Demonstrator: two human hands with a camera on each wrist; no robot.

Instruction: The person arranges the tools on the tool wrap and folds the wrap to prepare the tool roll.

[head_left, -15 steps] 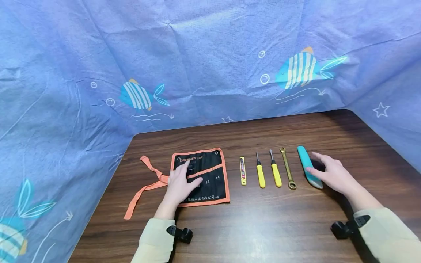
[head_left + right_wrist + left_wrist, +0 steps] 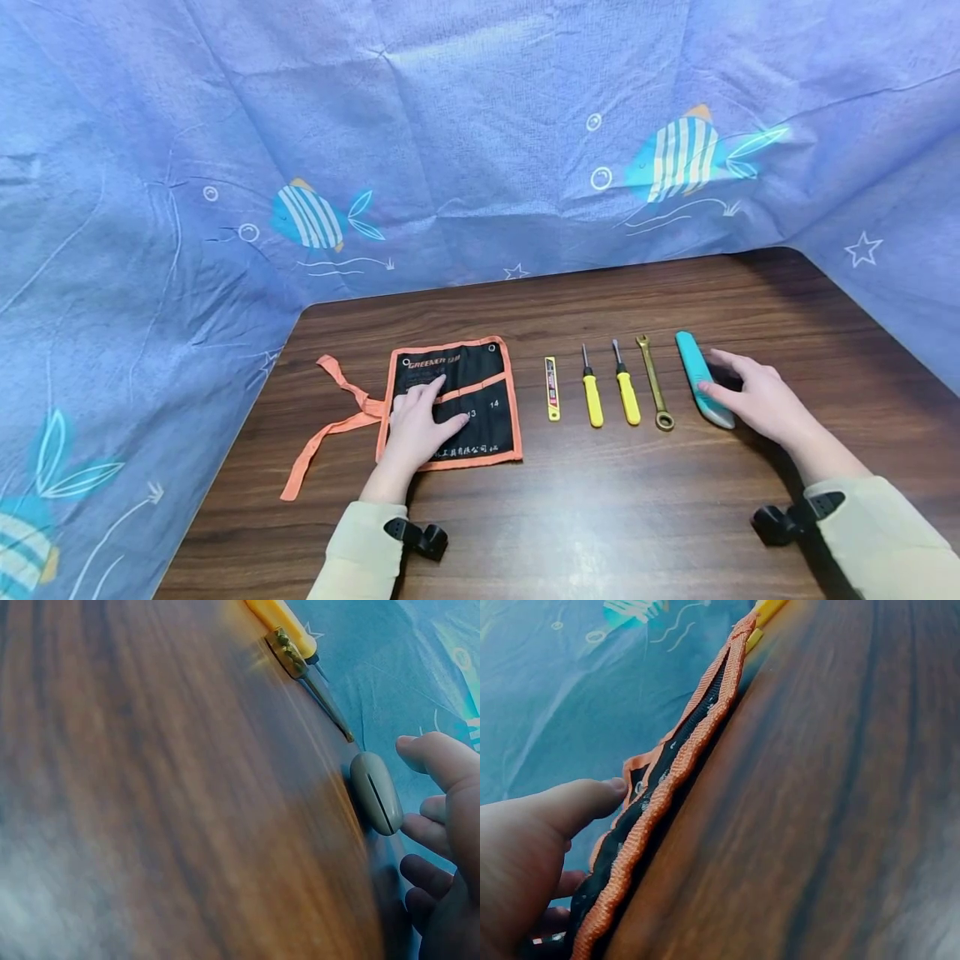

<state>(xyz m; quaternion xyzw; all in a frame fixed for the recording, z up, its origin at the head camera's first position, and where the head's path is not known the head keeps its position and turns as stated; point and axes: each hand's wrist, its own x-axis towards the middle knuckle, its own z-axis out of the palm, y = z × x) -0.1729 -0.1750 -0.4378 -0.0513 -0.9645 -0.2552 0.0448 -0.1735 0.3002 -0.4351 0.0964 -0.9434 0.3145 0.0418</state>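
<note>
My left hand (image 2: 414, 423) rests on the black tool pouch (image 2: 487, 425) with orange edging, its fingers spread over the pocket side. In the left wrist view the thumb lies over the pouch's edge (image 2: 641, 832). At the right, my right hand (image 2: 761, 398) is beside the turquoise-handled tool (image 2: 697, 371), thumb near its handle and fingers relaxed. From the right wrist view, that tool's grey end (image 2: 375, 793) lies close to the fingertips; whether they touch is unclear.
Between the hands lie a thin yellow packet (image 2: 552, 389), two yellow-handled screwdrivers (image 2: 593, 402) (image 2: 628, 399) and a brass-coloured wrench (image 2: 656, 383). Orange ties (image 2: 322, 442) extend left from the pouch. Blue fish-print cloth (image 2: 480, 150) hangs behind the wooden table (image 2: 525, 517).
My left hand has shifted slightly right across the pouch, and the pouch's lower left edge has moved a little. The right hand has stayed beside the turquoise tool.
</note>
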